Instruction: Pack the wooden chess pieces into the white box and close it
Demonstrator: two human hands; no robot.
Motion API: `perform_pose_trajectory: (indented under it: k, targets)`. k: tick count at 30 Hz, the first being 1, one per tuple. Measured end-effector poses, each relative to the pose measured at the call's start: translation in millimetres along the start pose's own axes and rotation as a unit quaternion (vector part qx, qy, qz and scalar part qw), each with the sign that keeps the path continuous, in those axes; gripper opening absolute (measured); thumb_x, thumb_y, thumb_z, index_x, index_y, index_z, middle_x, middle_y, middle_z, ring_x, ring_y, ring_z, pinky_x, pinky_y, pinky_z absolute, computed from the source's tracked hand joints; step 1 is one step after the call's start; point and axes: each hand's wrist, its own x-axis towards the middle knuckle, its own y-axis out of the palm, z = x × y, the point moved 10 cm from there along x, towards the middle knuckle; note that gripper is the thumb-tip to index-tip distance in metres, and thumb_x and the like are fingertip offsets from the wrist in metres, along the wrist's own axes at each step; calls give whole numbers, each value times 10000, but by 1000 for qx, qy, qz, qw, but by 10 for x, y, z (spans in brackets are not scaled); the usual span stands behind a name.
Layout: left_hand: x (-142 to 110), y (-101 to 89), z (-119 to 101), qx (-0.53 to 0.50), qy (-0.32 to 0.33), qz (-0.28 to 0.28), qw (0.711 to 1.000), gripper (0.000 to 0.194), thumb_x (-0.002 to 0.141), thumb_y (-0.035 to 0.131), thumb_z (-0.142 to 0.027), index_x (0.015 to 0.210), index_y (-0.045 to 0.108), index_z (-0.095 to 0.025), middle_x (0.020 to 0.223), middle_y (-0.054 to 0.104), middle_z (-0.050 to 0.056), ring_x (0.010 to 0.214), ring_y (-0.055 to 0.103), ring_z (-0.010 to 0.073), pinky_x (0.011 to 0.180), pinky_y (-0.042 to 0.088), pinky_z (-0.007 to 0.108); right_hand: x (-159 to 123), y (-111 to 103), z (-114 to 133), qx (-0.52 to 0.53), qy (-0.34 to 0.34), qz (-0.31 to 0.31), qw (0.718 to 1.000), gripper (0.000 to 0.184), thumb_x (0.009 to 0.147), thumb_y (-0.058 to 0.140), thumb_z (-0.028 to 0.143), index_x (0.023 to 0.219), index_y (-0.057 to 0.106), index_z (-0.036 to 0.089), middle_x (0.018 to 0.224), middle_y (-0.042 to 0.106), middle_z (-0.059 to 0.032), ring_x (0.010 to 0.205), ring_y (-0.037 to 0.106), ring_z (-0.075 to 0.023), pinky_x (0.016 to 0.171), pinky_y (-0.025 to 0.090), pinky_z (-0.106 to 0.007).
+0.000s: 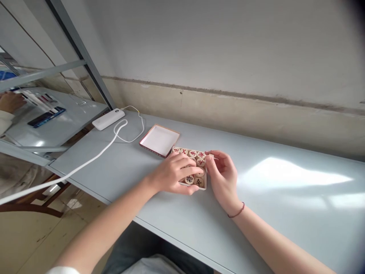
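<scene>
A shallow cardboard box (192, 186) holds several round wooden xiangqi pieces (189, 179) with red and dark characters, packed in rows. My left hand (173, 175) lies over the box's middle, its fingers covering some pieces. My right hand (221, 171) is at the box's right side, with fingertips at the upper right corner. Whether those fingertips grip anything is hard to see. To the box's left lies its white-lined lid (159, 140), upturned with a red-patterned rim, apart from both hands.
A white power bank (108, 119) with a white cable (94, 156) lies on the grey table (273, 217). A wall rises behind it. At the left, a lower surface holds papers, and another person's hand (11, 102) rests there.
</scene>
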Motion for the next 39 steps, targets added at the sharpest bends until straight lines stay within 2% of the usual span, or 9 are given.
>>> perform_pose_trajectory:
  k: [8, 12, 18, 20, 23, 27, 31, 35, 39]
  targets:
    - [-43, 79, 72, -45, -25, 17, 999, 274, 800, 560, -366, 1016, 638, -215, 925, 668, 38, 859, 585, 190, 852, 445, 340, -97, -23, 162, -76, -117, 3, 990, 162, 836, 615, 275, 991, 581, 243, 1144, 542, -65, 914, 584, -168, 691, 517, -306]
    - [-45, 46, 82, -58, -29, 4, 998, 249, 785, 580, -314, 1007, 639, -218, 922, 666, 33, 851, 576, 184, 833, 449, 327, -160, -2, 281, -126, -164, 9, 978, 165, 852, 562, 212, 1014, 575, 238, 1096, 506, -73, 927, 567, -175, 702, 524, -319]
    - [-52, 17, 126, -85, -40, -7, 996, 230, 763, 597, -280, 981, 633, -216, 908, 657, 29, 851, 576, 180, 831, 455, 325, -227, 59, 545, -230, -218, 56, 947, 219, 834, 537, 147, 1026, 600, 232, 1000, 557, -66, 868, 570, -181, 692, 507, -327]
    - [-56, 14, 149, -91, -46, -10, 995, 224, 760, 598, -290, 968, 630, -216, 901, 654, 31, 838, 576, 181, 807, 460, 325, -253, 91, 622, -249, -238, 93, 934, 243, 819, 539, 129, 1029, 603, 235, 969, 566, -59, 854, 571, -183, 712, 504, -337]
    - [-56, -5, 175, -100, -53, -20, 993, 218, 749, 600, -286, 953, 627, -214, 880, 653, 31, 811, 575, 180, 782, 461, 326, -294, 191, 619, -271, -235, 186, 915, 290, 787, 547, 104, 1048, 569, 229, 930, 582, -53, 837, 563, -190, 722, 502, -349]
    - [-56, -64, 229, -101, -68, -36, 992, 226, 744, 600, -266, 964, 634, -227, 870, 660, 20, 813, 580, 182, 798, 455, 333, -363, 318, 521, -317, -216, 288, 878, 215, 760, 546, 73, 914, 549, 223, 875, 602, -44, 806, 537, -193, 710, 491, -347]
    - [-88, -140, 444, -87, -138, -53, 985, 189, 847, 527, -270, 1005, 625, -235, 908, 681, 14, 894, 595, 187, 853, 441, 342, -374, 355, 511, -329, -212, 310, 866, 163, 766, 546, 77, 848, 552, 218, 879, 606, -51, 804, 527, -191, 703, 490, -337]
    - [-234, -199, 836, 2, -275, -66, 959, 258, 949, 384, -261, 1053, 617, -223, 1011, 682, 41, 960, 598, 180, 874, 436, 328, -382, 359, 542, -318, -217, 317, 867, 131, 772, 544, 96, 830, 555, 213, 898, 609, -59, 812, 531, -188, 702, 494, -335]
    - [-392, -184, 1078, 65, -346, -49, 935, 233, 923, 445, -258, 1051, 633, -204, 1034, 678, 64, 955, 602, 217, 859, 419, 357, -404, 367, 547, -327, -225, 323, 859, 120, 804, 524, 118, 848, 570, 220, 866, 620, -51, 788, 537, -186, 689, 499, -336]
